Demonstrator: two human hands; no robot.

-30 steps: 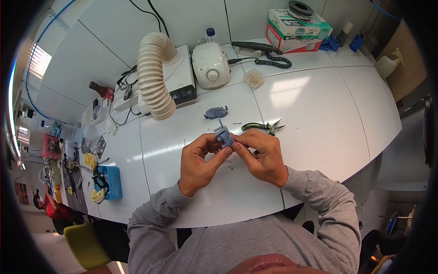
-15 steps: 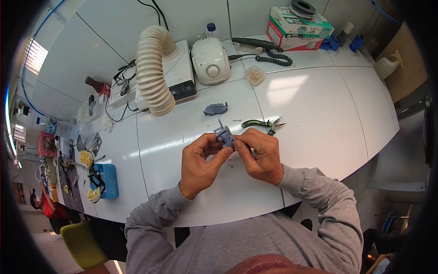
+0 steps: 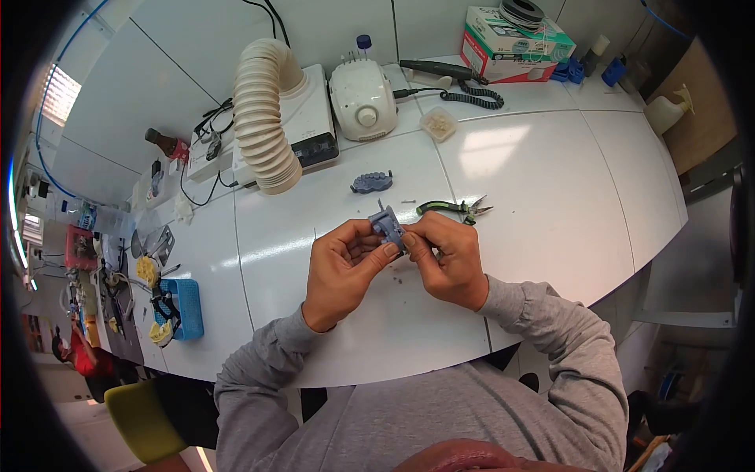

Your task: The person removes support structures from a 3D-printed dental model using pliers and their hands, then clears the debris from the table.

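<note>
A small grey-blue moulded piece (image 3: 385, 224) with a thin upright prong is held over the white table. My left hand (image 3: 343, 271) has it between thumb and fingers from the left. From the right, my right hand (image 3: 445, 262) pinches its edge with thumb and forefinger. Just beyond the hands lies a similar grey-blue dental-arch-shaped piece (image 3: 372, 182). Pliers with green and black handles (image 3: 445, 206) rest on the table beyond my right hand, jaws pointing right. Small crumbs lie on the table below the held piece.
A ribbed white hose (image 3: 267, 126) and a white control unit (image 3: 363, 101) stand at the back. Near them are a small tray (image 3: 438, 124) and boxes (image 3: 515, 49). A blue basket (image 3: 185, 308) is at left. Far left, a person in red (image 3: 85, 358) is visible.
The view has shifted very slightly. Both hands remain on the held piece, and its prong leans a little differently.
</note>
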